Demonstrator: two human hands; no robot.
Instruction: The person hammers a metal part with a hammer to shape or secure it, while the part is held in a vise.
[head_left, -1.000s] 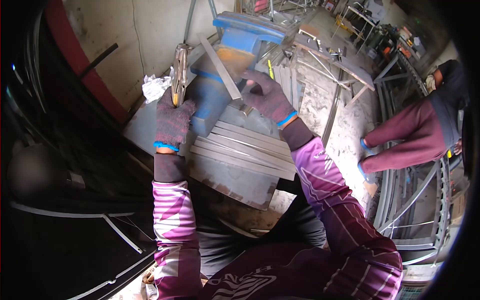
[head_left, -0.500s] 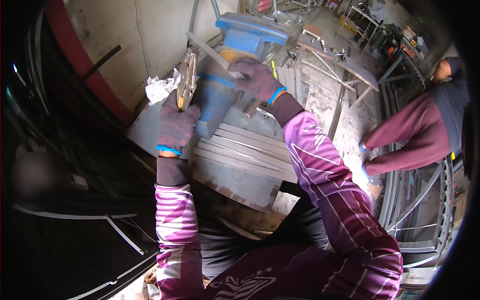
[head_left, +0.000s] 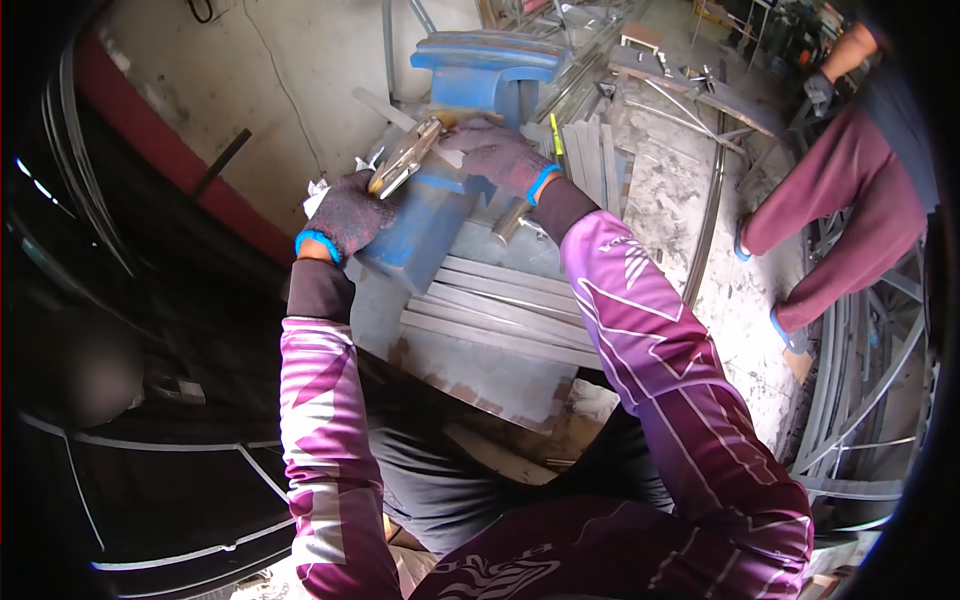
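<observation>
A blue bench vise (head_left: 425, 220) stands before me on the metal-topped bench. My left hand (head_left: 350, 215), in a dark knitted glove, is closed around locking pliers (head_left: 400, 165) and tilts them up to the right. The plier jaws overlap a flat metal strip (head_left: 382, 107) that slants across the vise. My right hand (head_left: 495, 155), gloved too, grips the strip's near end over the vise. White crumpled paper (head_left: 316, 197) shows behind my left wrist. Just below the vise, several grey flat bars (head_left: 500, 300) lie side by side on the bench.
A yellow-green marker (head_left: 556, 135) is beside more flat bars (head_left: 592, 150) to the right. Another person (head_left: 840, 190) in maroon trousers stands at the right, near a low wooden bench (head_left: 690, 90). Long metal frames (head_left: 860, 420) lie along the right side.
My left hand has tilted the pliers rightward and brought their jaws to the metal strip. My right hand stays at the strip's near end. The other person's gloved hand has come into view.
</observation>
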